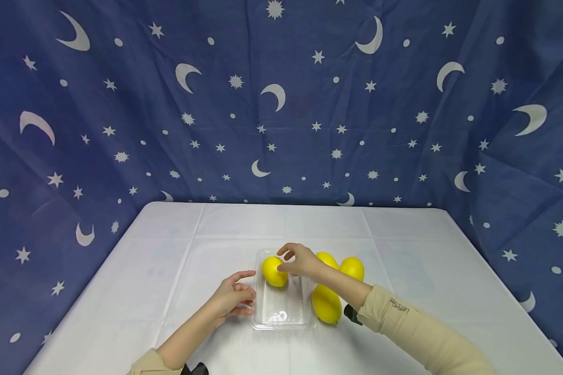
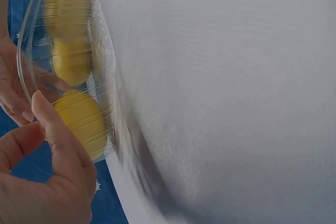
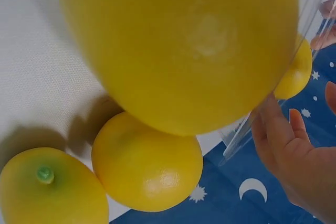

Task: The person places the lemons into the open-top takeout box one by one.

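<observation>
Much of the clear plastic tray is hard to read from the head view, since its walls almost vanish against the white tablecloth and only the glinting rim near the front gives its outline away. The right hand reaches over the tray's far end with its fingers curled onto a lemon sitting inside the tray, though the palm hides the fruit's right side and I cannot tell how firmly it is pinched. The left hand lies just beside the tray's left wall, fingers relaxed and lightly bent toward the rim; the left wrist view shows a thumb against the tray's edge, yet whether the other fingers truly clasp it stays unclear. Three more lemons lie on the cloth to the right of the tray: one long lemon close against the tray's right wall, partly covered by the right forearm, and a pair of lemons behind it, the nearer one mostly hidden by the wrist. The right wrist view is filled by a blurred lemon pressed close to the lens. A beige sleeve covers the right arm, and a star-and-moon backdrop hangs behind the table.
</observation>
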{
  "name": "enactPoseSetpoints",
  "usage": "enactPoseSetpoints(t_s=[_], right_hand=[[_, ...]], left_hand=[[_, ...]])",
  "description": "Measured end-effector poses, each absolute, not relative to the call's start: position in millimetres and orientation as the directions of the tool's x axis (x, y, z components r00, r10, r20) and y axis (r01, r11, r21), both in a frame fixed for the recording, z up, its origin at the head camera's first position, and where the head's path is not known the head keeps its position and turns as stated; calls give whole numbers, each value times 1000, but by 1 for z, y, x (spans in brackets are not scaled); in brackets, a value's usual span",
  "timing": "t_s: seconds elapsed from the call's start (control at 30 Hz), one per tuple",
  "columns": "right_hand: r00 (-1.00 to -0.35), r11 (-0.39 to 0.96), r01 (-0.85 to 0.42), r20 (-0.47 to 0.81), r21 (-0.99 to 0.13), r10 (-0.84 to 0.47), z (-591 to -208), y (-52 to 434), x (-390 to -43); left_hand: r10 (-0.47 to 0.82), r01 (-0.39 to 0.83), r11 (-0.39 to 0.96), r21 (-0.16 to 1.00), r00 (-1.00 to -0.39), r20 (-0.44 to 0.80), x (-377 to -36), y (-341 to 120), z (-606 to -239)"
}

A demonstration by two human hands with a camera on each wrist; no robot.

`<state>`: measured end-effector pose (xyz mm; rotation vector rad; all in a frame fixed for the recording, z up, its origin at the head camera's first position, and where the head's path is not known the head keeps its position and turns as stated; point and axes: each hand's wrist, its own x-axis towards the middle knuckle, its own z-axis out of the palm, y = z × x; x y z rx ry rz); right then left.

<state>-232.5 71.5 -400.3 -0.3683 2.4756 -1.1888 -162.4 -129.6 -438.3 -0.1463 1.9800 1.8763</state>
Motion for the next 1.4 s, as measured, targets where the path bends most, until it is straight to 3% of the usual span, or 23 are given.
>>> enactPoseSetpoints(t_s=[0.83, 1.17, 1.4], right_hand=[[-883, 433, -7, -198, -902, -426, -395, 115, -227], [-898, 407, 49, -219, -912, -381, -390, 124, -222], [-897, 409, 14, -192, -912, -398, -397, 136, -216]], left_hand=[[230, -348, 72, 935, -906, -355, -165, -128, -433], [213, -366, 70, 928, -903, -372, -165, -130, -434], [234, -371, 67, 926, -896, -376, -162, -131, -438]])
